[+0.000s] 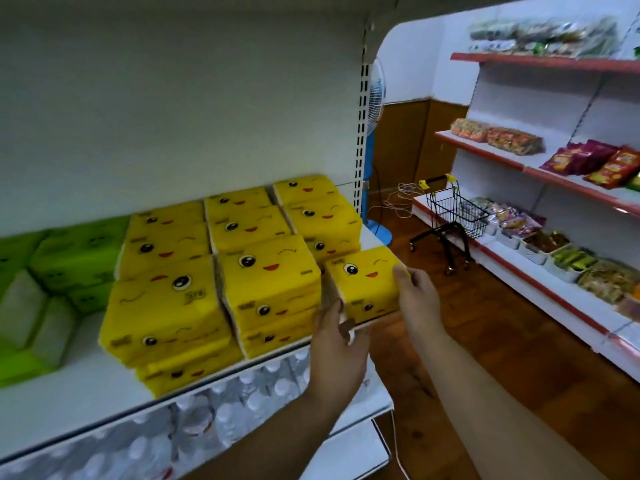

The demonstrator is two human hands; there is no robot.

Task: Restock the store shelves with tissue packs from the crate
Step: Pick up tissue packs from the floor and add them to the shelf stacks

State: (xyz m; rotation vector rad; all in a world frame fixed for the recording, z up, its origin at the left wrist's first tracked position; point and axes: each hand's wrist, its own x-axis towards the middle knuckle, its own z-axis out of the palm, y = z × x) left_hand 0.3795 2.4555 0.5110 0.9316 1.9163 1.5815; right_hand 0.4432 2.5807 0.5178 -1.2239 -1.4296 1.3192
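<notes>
Holding a yellow tissue pack (363, 282) at both ends, my left grip (337, 341) curls round its near left corner and my right grip (417, 299) clamps its right end, thumb on top. The pack rests at the front right edge of the shelf (86, 393), just beside the stacked yellow packs (249, 265). Water bottles (242, 393) fill the level below. Green packs (76, 258) lie farther left. Beyond, a small trolley (453, 209) stands by the snack shelves (554, 168).

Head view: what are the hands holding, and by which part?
A yellow tissue pack at the shelf's right front corner: the left hand grips its left end, the right hand its upper right edge.
</notes>
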